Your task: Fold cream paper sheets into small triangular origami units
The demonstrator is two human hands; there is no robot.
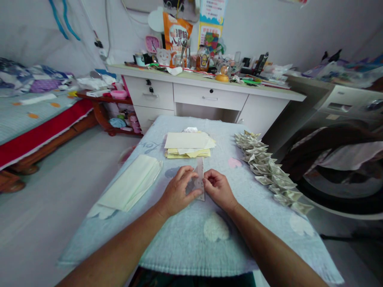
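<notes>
A narrow folded strip of pale paper [200, 169] stands out lengthwise between my hands over the middle of the cloth-covered table. My left hand [178, 189] has its thumb and fingers on the strip's left side, curled around a gap. Along the strip's right edge, my right hand [220, 190] pinches the paper, its fingers curled in. Just beyond lies a stack of white and yellow paper sheets [186, 140]. To the left is a pile of long pale green paper [130, 183]. Rows of folded paper pieces [271, 171], pointed like little boats, line the right side.
A light blue patterned cloth [185, 243] covers the table. Behind it stands a white desk [209, 97] crowded with jars, a clock and an orange snack bag [176, 38]. A bed [38, 115] is at left; a front-loading washing machine [344, 107] is close on the right.
</notes>
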